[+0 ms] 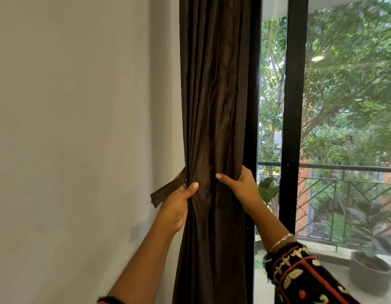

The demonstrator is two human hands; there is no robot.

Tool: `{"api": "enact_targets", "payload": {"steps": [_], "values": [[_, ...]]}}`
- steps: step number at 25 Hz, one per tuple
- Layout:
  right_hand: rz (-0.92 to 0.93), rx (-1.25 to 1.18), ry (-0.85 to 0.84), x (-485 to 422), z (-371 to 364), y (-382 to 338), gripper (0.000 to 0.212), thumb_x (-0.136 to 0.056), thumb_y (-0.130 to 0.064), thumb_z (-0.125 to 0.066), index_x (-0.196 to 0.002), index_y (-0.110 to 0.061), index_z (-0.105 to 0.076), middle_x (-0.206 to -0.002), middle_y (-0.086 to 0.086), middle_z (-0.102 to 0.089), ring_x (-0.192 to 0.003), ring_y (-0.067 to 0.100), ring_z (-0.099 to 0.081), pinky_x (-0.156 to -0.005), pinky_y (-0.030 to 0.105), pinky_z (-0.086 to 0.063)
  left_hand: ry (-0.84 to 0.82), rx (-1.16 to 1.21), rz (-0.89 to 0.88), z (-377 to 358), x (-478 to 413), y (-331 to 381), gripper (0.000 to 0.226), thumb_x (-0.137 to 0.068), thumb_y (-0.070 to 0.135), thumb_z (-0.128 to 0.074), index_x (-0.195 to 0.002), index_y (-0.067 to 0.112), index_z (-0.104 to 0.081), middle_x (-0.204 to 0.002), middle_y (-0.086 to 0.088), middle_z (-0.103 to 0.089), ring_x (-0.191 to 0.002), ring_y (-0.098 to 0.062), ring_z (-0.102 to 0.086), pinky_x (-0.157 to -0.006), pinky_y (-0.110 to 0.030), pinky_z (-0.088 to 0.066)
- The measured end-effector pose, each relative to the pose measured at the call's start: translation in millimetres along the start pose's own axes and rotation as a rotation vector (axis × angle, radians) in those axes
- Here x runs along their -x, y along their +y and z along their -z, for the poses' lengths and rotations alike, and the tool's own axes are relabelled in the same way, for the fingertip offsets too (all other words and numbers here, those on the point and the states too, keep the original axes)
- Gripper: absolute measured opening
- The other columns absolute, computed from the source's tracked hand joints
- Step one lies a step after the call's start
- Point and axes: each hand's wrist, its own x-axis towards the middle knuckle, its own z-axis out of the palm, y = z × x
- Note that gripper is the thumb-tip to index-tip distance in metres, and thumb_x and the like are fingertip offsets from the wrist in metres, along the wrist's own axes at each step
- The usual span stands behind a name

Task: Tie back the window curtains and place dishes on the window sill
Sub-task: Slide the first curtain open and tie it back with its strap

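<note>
Hanging bunched between wall (80, 106) and window (343, 106), the curtain (214, 95) is sitting gathered but untied; risk, as judged: folds slipping free and fanning back over the window if either hand is easing off while the tie (166, 191) is going round. Left hand (179, 200) is reaching up at the bundle's left edge, thumb across the front, clenching cloth and tie together, loose end poking toward the wall. Right hand (240, 189) is clasping the right edge, thumb in front, fingers curling behind.

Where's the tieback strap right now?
Head view, left of centre: the tieback strap is gripped by the left hand at the left edge of the curtain.
</note>
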Motion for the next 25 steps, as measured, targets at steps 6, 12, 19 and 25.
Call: {"api": "enact_targets", "payload": {"steps": [6, 12, 19, 25], "values": [[0.236, 0.76, 0.203, 39, -31, -3, 0.043, -0.086, -0.012, -0.052, -0.126, -0.006, -0.039, -0.091, 0.015, -0.065, -0.078, 0.036, -0.063, -0.062, 0.038, -0.048, 0.059, -0.004, 0.031, -15, 7, -4, 0.022, -0.094, 0.004, -0.043, -0.089, 0.016, -0.06, -0.07, 0.008, -0.07, -0.06, -0.001, -0.067, -0.054, -0.012, -0.052], [0.393, 0.839, 0.111, 69, -50, 0, 0.054, -0.09, -0.013, -0.051, -0.141, -0.004, -0.034, -0.102, 0.015, -0.065, -0.079, 0.032, -0.063, -0.064, 0.036, -0.048, 0.0, -0.124, 0.009, -17, 9, -11, 0.02, -0.092, 0.023, -0.047, -0.109, 0.025, -0.058, -0.094, 0.007, -0.069, -0.087, -0.002, -0.065, -0.073, -0.013, -0.053], [0.386, 0.678, -0.068, 87, -47, 6, 0.055, -0.086, -0.001, -0.05, -0.139, -0.005, -0.036, -0.113, 0.014, -0.058, -0.095, 0.028, -0.058, -0.077, 0.029, -0.048, 0.029, -0.267, -0.038, -26, 9, -12, 0.033, -0.086, 0.021, -0.059, -0.118, 0.012, -0.058, -0.107, -0.003, -0.067, -0.097, -0.012, -0.064, -0.088, -0.027, -0.052], [0.437, 0.419, 0.19, 90, -26, 9, 0.017, -0.086, -0.018, -0.054, -0.095, -0.011, -0.066, -0.081, -0.004, -0.058, -0.073, 0.01, -0.054, -0.063, 0.022, -0.042, 0.074, -0.286, -0.023, -23, 6, -12, 0.023, -0.091, 0.021, -0.052, -0.104, 0.006, -0.063, -0.079, 0.0, -0.067, -0.072, -0.014, -0.061, -0.075, -0.029, -0.053]]}}
